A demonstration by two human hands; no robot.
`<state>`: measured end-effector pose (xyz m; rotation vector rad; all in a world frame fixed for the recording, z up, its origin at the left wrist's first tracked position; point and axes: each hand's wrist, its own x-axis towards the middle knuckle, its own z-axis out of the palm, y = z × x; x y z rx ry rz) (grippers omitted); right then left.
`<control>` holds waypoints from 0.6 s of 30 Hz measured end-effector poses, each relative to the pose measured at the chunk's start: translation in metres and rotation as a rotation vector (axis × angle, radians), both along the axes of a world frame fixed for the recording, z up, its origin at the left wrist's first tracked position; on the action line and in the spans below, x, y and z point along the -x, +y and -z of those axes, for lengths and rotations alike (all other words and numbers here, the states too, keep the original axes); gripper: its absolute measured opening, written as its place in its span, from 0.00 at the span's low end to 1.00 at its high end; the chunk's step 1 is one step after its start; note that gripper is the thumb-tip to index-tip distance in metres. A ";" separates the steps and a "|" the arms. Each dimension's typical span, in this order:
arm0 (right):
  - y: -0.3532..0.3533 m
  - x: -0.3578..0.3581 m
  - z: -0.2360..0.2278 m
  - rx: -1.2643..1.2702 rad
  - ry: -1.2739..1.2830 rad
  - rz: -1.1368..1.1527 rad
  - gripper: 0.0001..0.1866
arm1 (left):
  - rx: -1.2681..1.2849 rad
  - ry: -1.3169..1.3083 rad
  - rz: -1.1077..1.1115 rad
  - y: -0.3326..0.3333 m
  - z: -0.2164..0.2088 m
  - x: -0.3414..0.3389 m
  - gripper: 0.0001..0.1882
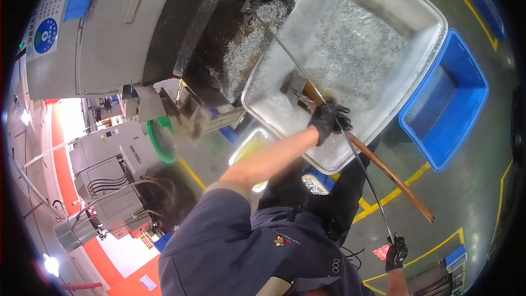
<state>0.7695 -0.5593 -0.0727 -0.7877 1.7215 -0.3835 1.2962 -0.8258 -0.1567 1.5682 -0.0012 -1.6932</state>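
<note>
Metal shavings [356, 49] fill the white bin [424, 8]; blue crate [466, 85] beside.
</note>
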 end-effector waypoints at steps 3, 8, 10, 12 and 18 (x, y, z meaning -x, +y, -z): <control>-0.043 -0.045 0.012 0.190 0.359 -0.728 0.19 | 0.084 -0.018 -0.020 -0.008 0.024 -0.068 0.29; -0.117 -0.181 0.017 0.263 0.327 -0.962 0.25 | -0.145 -0.233 -0.292 -0.047 0.070 -0.203 0.24; -0.121 -0.222 0.054 0.304 0.298 -1.057 0.26 | -0.057 -0.214 -0.295 -0.045 0.092 -0.281 0.21; -0.109 -0.238 0.094 0.102 0.056 -0.840 0.27 | -0.021 -0.270 -0.296 -0.067 0.096 -0.291 0.20; -0.137 -0.434 0.162 0.360 -0.244 -0.719 0.20 | 0.026 -0.353 -0.485 -0.062 0.088 -0.424 0.15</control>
